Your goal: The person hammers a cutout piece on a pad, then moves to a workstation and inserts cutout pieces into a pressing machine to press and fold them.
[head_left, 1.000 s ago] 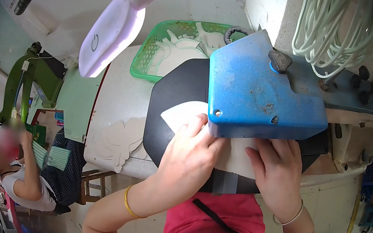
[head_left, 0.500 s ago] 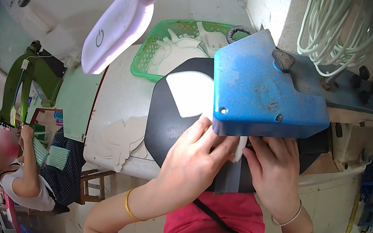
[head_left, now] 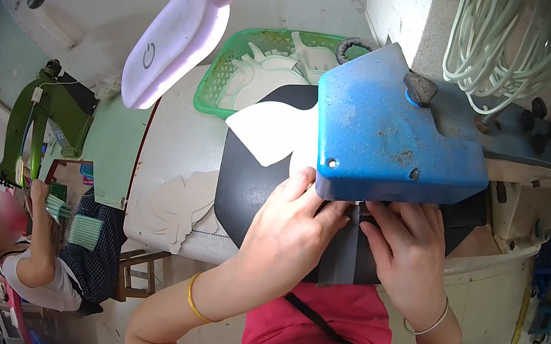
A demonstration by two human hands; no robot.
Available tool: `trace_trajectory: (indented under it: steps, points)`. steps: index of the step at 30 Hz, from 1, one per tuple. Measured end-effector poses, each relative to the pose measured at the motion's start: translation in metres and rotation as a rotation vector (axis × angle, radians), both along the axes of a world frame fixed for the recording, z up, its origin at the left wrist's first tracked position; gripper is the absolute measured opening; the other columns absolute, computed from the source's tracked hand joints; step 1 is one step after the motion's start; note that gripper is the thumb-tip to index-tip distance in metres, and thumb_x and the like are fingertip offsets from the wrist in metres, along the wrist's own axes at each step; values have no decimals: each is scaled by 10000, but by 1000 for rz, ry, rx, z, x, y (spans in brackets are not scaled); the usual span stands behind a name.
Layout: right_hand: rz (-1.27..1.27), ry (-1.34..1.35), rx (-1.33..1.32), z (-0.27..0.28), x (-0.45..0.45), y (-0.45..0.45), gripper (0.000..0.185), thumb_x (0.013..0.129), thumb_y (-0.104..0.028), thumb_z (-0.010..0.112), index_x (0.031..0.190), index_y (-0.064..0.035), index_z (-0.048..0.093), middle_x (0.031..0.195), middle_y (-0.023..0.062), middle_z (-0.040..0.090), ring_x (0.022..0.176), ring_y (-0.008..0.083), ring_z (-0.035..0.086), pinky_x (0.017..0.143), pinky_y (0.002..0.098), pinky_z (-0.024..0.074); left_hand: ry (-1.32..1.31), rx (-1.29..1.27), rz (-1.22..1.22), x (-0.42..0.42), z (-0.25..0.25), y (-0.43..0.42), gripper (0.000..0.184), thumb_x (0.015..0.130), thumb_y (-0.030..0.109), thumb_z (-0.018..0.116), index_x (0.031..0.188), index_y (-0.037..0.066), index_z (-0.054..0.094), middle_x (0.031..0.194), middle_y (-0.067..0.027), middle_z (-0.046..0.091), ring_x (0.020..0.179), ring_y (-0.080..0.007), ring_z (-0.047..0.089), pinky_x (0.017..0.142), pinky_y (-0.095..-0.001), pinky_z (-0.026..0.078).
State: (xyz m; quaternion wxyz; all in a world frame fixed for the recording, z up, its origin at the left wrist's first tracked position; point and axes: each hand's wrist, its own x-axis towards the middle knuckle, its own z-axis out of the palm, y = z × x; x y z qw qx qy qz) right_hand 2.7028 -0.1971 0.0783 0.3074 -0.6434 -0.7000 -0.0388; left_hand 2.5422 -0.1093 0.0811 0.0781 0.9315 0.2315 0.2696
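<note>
A white curved, flat piece (head_left: pixel 271 132) lies on the black plate (head_left: pixel 237 198), partly beneath the blue machine head (head_left: pixel 402 137). My left hand (head_left: pixel 292 228) pinches its near edge, with fingertips at the front of the machine head. On the other side of a dark strip (head_left: pixel 340 253), my right hand (head_left: pixel 406 252) is closed, fingers curled and thumb bent inward. The right fingertips go under the machine head, so what they touch there is hidden.
Behind the plate stands a green basket (head_left: pixel 209 84) of pale cut pieces. More pale pieces (head_left: pixel 177 211) lie on the table at left. A lilac lamp (head_left: pixel 173 46) hangs over the table. Pale cord (head_left: pixel 501 42) is coiled above right. A person (head_left: pixel 40 244) sits at a green machine (head_left: pixel 23 123).
The white piece has turned, its outer end swinging left and toward me. Its near end, which showed between my hands, is no longer visible there. Both hands stay in nearly the same place.
</note>
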Motion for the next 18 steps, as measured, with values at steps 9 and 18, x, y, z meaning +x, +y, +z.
trace_trajectory:
  steps: [9,18]
  points:
    - [-17,7,-12,-1,2,-6,274,758,-99,720,1018,-25,676,885,73,543,875,267,544,790,404,415,-60,-137,-84,-5,9,32,204,761,53,668,953,-5,632,1014,-161,604,975,-362,549,857,-412,475]
    - [99,127,-4,6,11,-39,247,738,-86,738,979,-42,712,764,58,539,692,249,517,649,378,415,-280,-565,186,-50,-5,204,324,838,218,742,1007,-50,672,813,-106,678,748,-151,640,691,-273,505]
